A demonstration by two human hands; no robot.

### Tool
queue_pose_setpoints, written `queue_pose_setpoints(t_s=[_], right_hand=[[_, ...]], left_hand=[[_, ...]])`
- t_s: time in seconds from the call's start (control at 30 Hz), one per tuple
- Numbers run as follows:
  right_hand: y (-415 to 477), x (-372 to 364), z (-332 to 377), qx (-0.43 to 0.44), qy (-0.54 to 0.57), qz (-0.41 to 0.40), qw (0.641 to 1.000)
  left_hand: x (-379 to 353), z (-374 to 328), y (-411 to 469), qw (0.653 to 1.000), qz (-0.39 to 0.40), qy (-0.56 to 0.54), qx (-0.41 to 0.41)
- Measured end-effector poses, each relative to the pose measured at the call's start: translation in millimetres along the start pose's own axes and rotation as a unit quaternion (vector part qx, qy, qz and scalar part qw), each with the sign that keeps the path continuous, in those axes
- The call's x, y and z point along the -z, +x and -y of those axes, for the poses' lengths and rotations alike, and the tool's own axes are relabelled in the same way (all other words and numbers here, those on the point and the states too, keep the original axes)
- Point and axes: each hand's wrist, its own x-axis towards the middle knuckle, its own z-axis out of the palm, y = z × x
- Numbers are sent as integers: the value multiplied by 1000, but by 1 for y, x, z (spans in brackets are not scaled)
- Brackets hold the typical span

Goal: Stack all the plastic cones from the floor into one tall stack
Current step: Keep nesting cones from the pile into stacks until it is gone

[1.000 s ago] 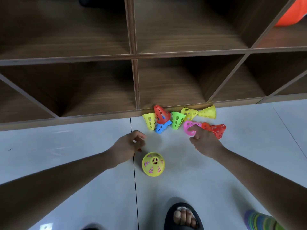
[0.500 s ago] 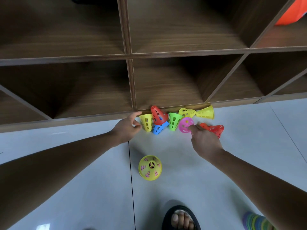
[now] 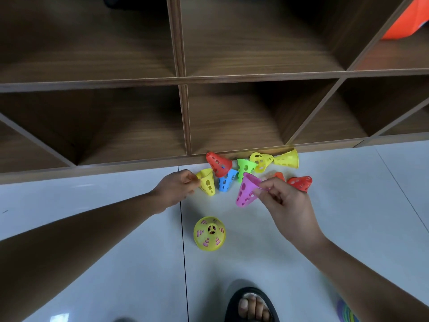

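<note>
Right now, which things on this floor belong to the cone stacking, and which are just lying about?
Job: pink cone in right hand; yellow cone in left hand; upright yellow stack; loose cones.
Lying about: wooden shelf; orange object; sandal; striped item.

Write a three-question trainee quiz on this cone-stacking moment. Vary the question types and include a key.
1. Multiple choice: what colour is the cone that the right hand holds off the floor? A green, B pink, C blue.
2. True or false: the left hand pinches the leftmost yellow cone by its rim.
3. Fill in: the started stack, yellow on top, stands upright on the ____.

Key
1. B, the pink cone.
2. True.
3. floor.
</note>
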Motion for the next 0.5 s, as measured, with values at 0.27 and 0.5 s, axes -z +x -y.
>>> queue_pose_setpoints(t_s=[0.27,0.5], right_hand=[[-20,6,45,-92,211,73,970],[-42,-18,54,-217,393,201,871]], left_hand=[[15,2,-75,997,-57,-10,-57],[20,4,-119,994,-76,-51,-61]])
